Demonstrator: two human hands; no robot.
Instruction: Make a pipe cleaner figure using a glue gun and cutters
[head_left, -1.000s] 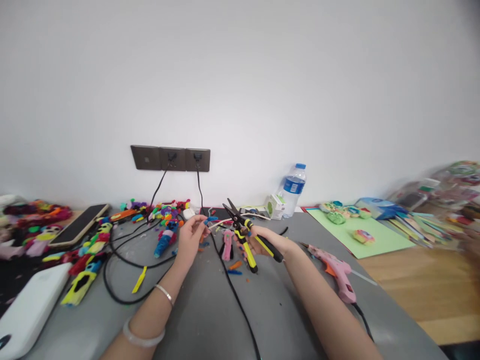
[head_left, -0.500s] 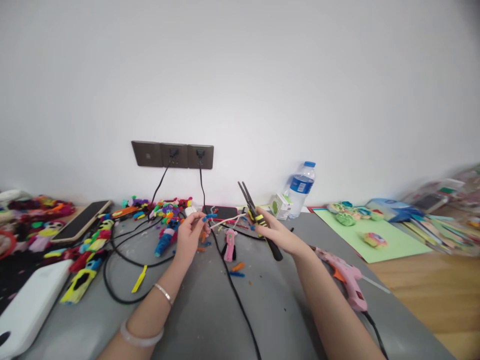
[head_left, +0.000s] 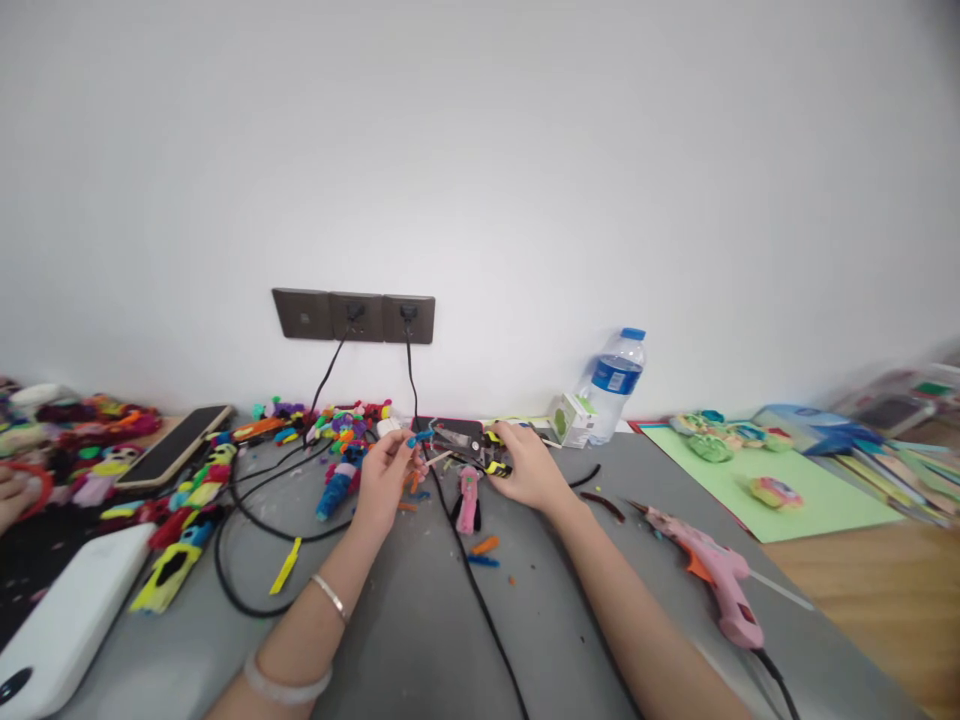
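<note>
My left hand (head_left: 384, 476) pinches a thin pale stem with a blue tip (head_left: 422, 440) over the grey table (head_left: 420, 640). My right hand (head_left: 525, 466) is closed on the black and yellow handles of a pair of cutters (head_left: 480, 455). The cutters point left, with their blades at the stem close to my left fingers. A small pink figure (head_left: 469, 497) lies on the table just below both hands. A black cable (head_left: 480, 610) runs between my forearms toward the wall sockets (head_left: 354, 316).
A pink glue gun (head_left: 712, 580) lies at the right. A water bottle (head_left: 616, 385) and a small box (head_left: 568, 420) stand by the wall. Colourful craft pieces (head_left: 337, 430), a phone (head_left: 176, 445) and a white device (head_left: 67, 625) fill the left. Green paper (head_left: 787, 500) lies far right.
My right hand has lowered the cutters from pointing up to pointing left, bringing the blades onto the stem. My left hand has kept its hold on the stem.
</note>
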